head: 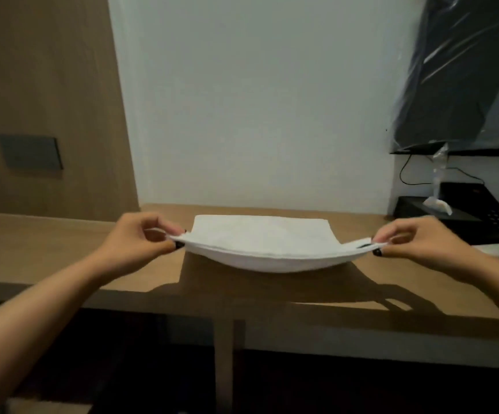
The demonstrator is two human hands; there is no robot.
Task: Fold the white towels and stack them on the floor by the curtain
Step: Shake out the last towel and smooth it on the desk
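Note:
A white towel [264, 240], folded into layers, is stretched between my two hands above a wooden desk [63, 255]. Its far part lies flat toward the wall while the near edge sags in a curve just above the desk top. My left hand [140, 237] pinches the towel's near left corner between thumb and fingers. My right hand [415, 243] pinches the near right corner the same way. No curtain or floor stack is in view.
A black desk phone [481, 216] with a cord and a black tissue box [418, 209] stand at the desk's right end. A plastic-wrapped dark screen [466, 70] hangs on the white wall above them. A wood panel with a grey switch plate [30, 152] is at left.

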